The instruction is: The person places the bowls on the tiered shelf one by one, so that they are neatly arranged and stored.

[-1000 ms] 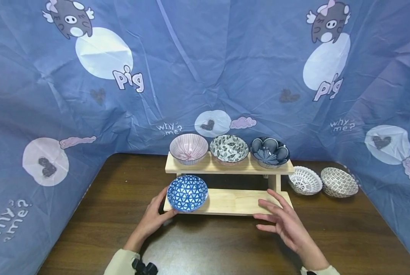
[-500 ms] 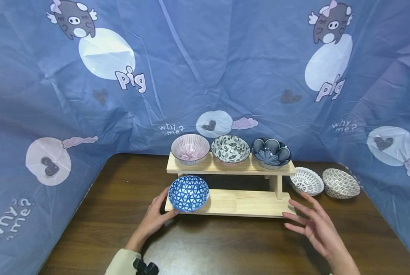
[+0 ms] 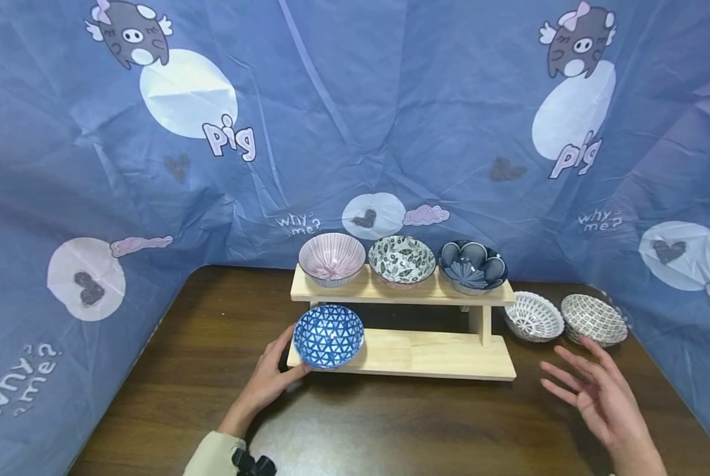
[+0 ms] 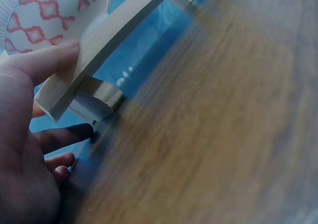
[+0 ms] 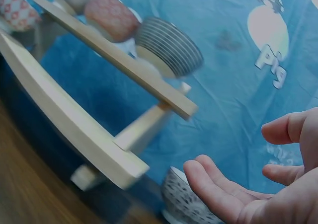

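Note:
My left hand (image 3: 268, 383) holds the left end of a two-tier wooden display stand (image 3: 438, 357). In the left wrist view its thumb (image 4: 54, 60) lies on the lower shelf, close to a bowl's base, and other fingers reach under the shelf. That bowl, blue with white triangles inside (image 3: 328, 336), sits at the lower shelf's left. My right hand (image 3: 607, 400) is in the air right of the stand, fingers spread and bent, holding nothing. Nearest to it are a white bowl with grey dashes (image 3: 533, 317) and a tan-patterned bowl (image 3: 594, 319), both on the table.
The upper shelf bears a pink-striped bowl (image 3: 332, 259), a leaf-patterned bowl (image 3: 401, 260) and a dark blue bowl (image 3: 473, 266). Blue printed cloth (image 3: 355, 119) hangs behind and beside the brown wooden table (image 3: 391, 423).
My right hand has moved right, from the front of the lower shelf to beyond the stand's right end. The left hand and the blue bowl stay put.

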`<action>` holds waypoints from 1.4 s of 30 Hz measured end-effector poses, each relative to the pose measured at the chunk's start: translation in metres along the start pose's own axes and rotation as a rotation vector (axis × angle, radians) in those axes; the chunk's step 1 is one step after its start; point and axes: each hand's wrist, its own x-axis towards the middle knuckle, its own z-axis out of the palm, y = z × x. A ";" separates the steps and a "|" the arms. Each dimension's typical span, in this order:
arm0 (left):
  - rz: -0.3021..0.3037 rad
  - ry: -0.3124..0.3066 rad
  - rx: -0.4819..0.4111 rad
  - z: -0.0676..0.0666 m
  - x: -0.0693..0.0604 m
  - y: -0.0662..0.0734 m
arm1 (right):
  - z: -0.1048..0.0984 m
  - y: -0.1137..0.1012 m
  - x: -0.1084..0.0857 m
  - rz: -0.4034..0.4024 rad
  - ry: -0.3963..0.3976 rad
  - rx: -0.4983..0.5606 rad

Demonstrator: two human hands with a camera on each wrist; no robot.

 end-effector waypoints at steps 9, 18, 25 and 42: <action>0.001 0.002 -0.006 -0.001 0.000 0.000 | -0.025 -0.018 -0.006 -0.037 0.096 0.088; 0.001 0.000 0.000 0.000 0.001 0.000 | -0.047 -0.033 -0.012 -0.062 0.209 0.138; 0.007 0.006 0.003 -0.001 0.000 0.000 | -0.058 -0.046 -0.013 -0.068 0.341 0.057; -0.009 0.007 0.019 -0.001 0.000 -0.001 | -0.074 -0.060 0.006 0.041 0.484 -0.138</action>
